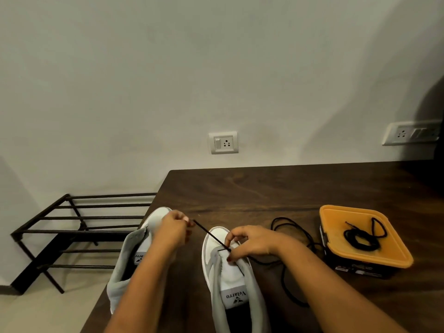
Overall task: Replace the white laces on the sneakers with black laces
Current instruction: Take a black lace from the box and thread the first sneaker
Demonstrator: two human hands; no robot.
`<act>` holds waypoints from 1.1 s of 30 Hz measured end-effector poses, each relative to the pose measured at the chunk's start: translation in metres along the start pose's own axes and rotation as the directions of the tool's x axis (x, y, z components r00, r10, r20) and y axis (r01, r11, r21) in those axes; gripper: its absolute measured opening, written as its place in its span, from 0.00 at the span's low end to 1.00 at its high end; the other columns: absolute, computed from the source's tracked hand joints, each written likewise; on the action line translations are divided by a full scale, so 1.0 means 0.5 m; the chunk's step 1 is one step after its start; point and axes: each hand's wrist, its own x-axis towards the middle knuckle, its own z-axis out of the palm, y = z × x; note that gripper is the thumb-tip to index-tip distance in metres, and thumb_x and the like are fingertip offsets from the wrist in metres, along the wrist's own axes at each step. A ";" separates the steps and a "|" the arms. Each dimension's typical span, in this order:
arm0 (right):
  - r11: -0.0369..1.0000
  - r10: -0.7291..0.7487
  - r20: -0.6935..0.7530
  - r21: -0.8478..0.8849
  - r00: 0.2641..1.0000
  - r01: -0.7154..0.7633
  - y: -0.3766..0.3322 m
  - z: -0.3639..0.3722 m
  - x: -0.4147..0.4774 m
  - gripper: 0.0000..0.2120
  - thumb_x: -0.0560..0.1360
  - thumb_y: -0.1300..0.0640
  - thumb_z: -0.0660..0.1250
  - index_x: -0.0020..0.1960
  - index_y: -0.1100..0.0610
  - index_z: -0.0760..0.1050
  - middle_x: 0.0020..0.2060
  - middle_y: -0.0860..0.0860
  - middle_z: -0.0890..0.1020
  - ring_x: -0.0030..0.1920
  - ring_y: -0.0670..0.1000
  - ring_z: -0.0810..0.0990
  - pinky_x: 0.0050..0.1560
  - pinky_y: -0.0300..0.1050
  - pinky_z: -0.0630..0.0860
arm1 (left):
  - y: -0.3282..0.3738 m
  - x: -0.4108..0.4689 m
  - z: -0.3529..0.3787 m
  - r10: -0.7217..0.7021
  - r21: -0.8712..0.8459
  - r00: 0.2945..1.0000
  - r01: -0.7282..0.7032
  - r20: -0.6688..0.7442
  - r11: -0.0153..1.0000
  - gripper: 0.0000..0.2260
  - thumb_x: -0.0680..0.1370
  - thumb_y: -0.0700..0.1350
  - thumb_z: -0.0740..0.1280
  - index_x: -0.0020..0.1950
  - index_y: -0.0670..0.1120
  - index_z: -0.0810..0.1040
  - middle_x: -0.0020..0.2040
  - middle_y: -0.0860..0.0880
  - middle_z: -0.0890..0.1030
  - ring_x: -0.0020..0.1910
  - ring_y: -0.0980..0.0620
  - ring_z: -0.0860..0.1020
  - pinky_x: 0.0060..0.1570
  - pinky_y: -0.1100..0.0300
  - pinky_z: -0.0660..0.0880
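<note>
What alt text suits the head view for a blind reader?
The left hand holds a black lace taut while the right hand pinches it at a white sneaker on a dark table. A second sneaker stands beside it; another lace lies coiled on an orange-lidded box.

I read two bare hands in the head view, each with its forearm. Left hand [174, 233]: slightly blurred; one fingernail [186, 219] looks pale pink. Right hand [253, 241]: the thumbnail [229, 260] carries a dark red coat. Left forearm [146, 282] and right forearm [319, 277]: bare along their whole visible length, down to the lower frame edge. I cannot tell the other nails.
</note>
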 end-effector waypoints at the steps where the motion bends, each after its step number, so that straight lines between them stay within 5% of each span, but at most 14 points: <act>1: 1.000 0.003 -0.003 0.006 1.000 -0.003 -0.003 0.001 0.000 0.13 0.68 0.50 0.74 0.51 0.42 0.78 0.60 0.49 0.75 0.60 0.47 0.73 0.56 0.40 0.69 | 0.005 -0.001 -0.015 -0.035 -0.209 0.999 0.039 0.021 0.977 0.12 0.81 0.34 0.54 0.39 0.43 0.68 0.42 0.42 0.77 0.37 0.47 0.75 0.41 0.55 0.74; 4: 1.000 0.005 -0.025 -0.012 1.000 -0.005 -0.009 0.005 0.001 0.13 0.68 0.52 0.74 0.51 0.43 0.78 0.60 0.50 0.75 0.61 0.48 0.73 0.55 0.40 0.70 | 0.019 -0.009 -0.032 -0.100 -0.623 0.992 0.128 0.080 0.771 0.13 0.82 0.36 0.49 0.40 0.43 0.68 0.42 0.44 0.77 0.39 0.47 0.76 0.46 0.53 0.73; 7: 1.000 0.012 -0.069 -0.017 0.998 -0.013 -0.013 0.009 0.003 0.14 0.68 0.53 0.74 0.53 0.46 0.79 0.59 0.52 0.76 0.59 0.50 0.75 0.53 0.41 0.71 | 0.029 -0.006 -0.036 -0.132 -0.781 0.983 0.182 0.129 0.597 0.14 0.81 0.41 0.53 0.36 0.44 0.67 0.30 0.49 0.72 0.26 0.54 0.70 0.27 0.62 0.70; 9: 0.999 0.009 -0.104 -0.044 0.995 -0.014 -0.017 0.015 0.006 0.14 0.68 0.54 0.72 0.54 0.48 0.80 0.57 0.53 0.77 0.57 0.51 0.76 0.52 0.41 0.72 | 0.027 0.001 -0.034 -0.066 -0.538 0.995 0.098 0.078 0.838 0.14 0.80 0.43 0.56 0.34 0.47 0.65 0.25 0.52 0.66 0.22 0.54 0.64 0.21 0.66 0.60; 10: 0.998 -0.001 -0.118 -0.068 0.993 -0.007 -0.019 0.018 0.007 0.14 0.69 0.55 0.71 0.54 0.49 0.79 0.55 0.53 0.77 0.55 0.52 0.76 0.50 0.41 0.72 | 0.019 0.003 -0.028 0.046 -0.210 0.998 -0.038 0.034 0.977 0.13 0.79 0.44 0.58 0.34 0.48 0.67 0.26 0.52 0.67 0.25 0.52 0.65 0.24 0.64 0.59; 11: 0.996 -0.014 -0.129 -0.089 0.991 0.002 -0.021 0.022 0.010 0.13 0.70 0.55 0.70 0.54 0.51 0.79 0.53 0.52 0.77 0.53 0.51 0.76 0.48 0.40 0.72 | 0.005 0.002 -0.019 0.203 0.151 0.978 -0.207 0.043 0.967 0.11 0.79 0.45 0.61 0.36 0.49 0.69 0.29 0.52 0.69 0.31 0.50 0.68 0.27 0.61 0.61; 13: 0.995 -0.036 -0.150 -0.099 0.988 0.021 -0.024 0.025 0.012 0.10 0.70 0.56 0.70 0.51 0.52 0.79 0.45 0.49 0.76 0.47 0.49 0.74 0.43 0.38 0.70 | -0.016 -0.008 0.014 0.349 0.537 0.897 -0.441 0.270 0.719 0.08 0.76 0.48 0.67 0.38 0.51 0.72 0.34 0.52 0.73 0.38 0.50 0.73 0.34 0.59 0.66; 15: 0.995 -0.051 -0.168 -0.096 0.984 0.036 -0.024 0.027 0.015 0.07 0.71 0.55 0.70 0.49 0.50 0.78 0.40 0.46 0.74 0.45 0.47 0.73 0.43 0.39 0.70 | -0.021 -0.026 0.041 0.211 0.640 0.870 -0.474 0.445 0.605 0.05 0.74 0.52 0.67 0.43 0.52 0.76 0.41 0.50 0.78 0.44 0.49 0.77 0.42 0.60 0.70; 18: 0.997 -0.044 -0.181 -0.077 0.983 0.030 -0.022 0.027 0.017 0.06 0.71 0.56 0.69 0.48 0.50 0.78 0.40 0.48 0.75 0.42 0.47 0.73 0.46 0.43 0.73 | -0.013 -0.030 0.052 0.119 0.774 0.886 -0.451 0.448 0.445 0.13 0.76 0.57 0.63 0.54 0.50 0.77 0.56 0.46 0.79 0.54 0.47 0.77 0.52 0.57 0.72; 21: 0.998 -0.037 -0.161 -0.064 0.986 0.027 -0.025 0.030 0.016 0.06 0.71 0.58 0.68 0.46 0.49 0.78 0.42 0.50 0.77 0.43 0.49 0.75 0.47 0.45 0.75 | -0.013 -0.023 0.046 -0.018 0.799 0.886 -0.410 0.464 0.441 0.15 0.78 0.57 0.62 0.53 0.46 0.76 0.50 0.46 0.80 0.48 0.50 0.78 0.47 0.60 0.72; 25: 0.998 -0.042 -0.152 -0.042 0.988 0.036 -0.029 0.031 0.015 0.09 0.71 0.59 0.66 0.48 0.47 0.79 0.54 0.53 0.79 0.54 0.53 0.78 0.52 0.45 0.75 | -0.014 -0.016 0.030 -0.006 0.498 0.832 -0.327 0.555 0.803 0.12 0.79 0.46 0.63 0.36 0.45 0.75 0.29 0.50 0.70 0.22 0.60 0.67 0.25 0.66 0.64; 29: 0.999 -0.037 -0.146 -0.044 0.989 0.031 -0.030 0.032 0.019 0.12 0.70 0.61 0.66 0.46 0.45 0.80 0.55 0.50 0.79 0.56 0.50 0.76 0.54 0.43 0.74 | 0.000 -0.007 0.011 0.196 -0.053 0.968 -0.190 0.156 0.980 0.11 0.80 0.44 0.62 0.39 0.45 0.75 0.31 0.51 0.73 0.32 0.56 0.69 0.33 0.65 0.66; 31: 0.998 -0.031 -0.161 -0.057 0.986 0.022 -0.032 0.031 0.021 0.13 0.69 0.62 0.65 0.46 0.45 0.80 0.53 0.50 0.80 0.54 0.51 0.77 0.52 0.43 0.75 | 0.016 0.002 -0.012 0.102 -0.510 0.991 -0.134 -0.091 0.850 0.11 0.81 0.44 0.60 0.38 0.48 0.73 0.30 0.51 0.75 0.30 0.57 0.72 0.32 0.66 0.68; 33: 0.998 -0.021 -0.175 -0.056 0.984 0.012 -0.032 0.030 0.022 0.12 0.68 0.61 0.66 0.44 0.45 0.80 0.51 0.50 0.81 0.53 0.51 0.79 0.53 0.44 0.76 | 0.028 0.012 -0.059 -0.068 -0.894 0.983 -0.123 -0.168 0.431 0.15 0.81 0.42 0.58 0.35 0.48 0.71 0.29 0.51 0.74 0.25 0.60 0.75 0.28 0.67 0.72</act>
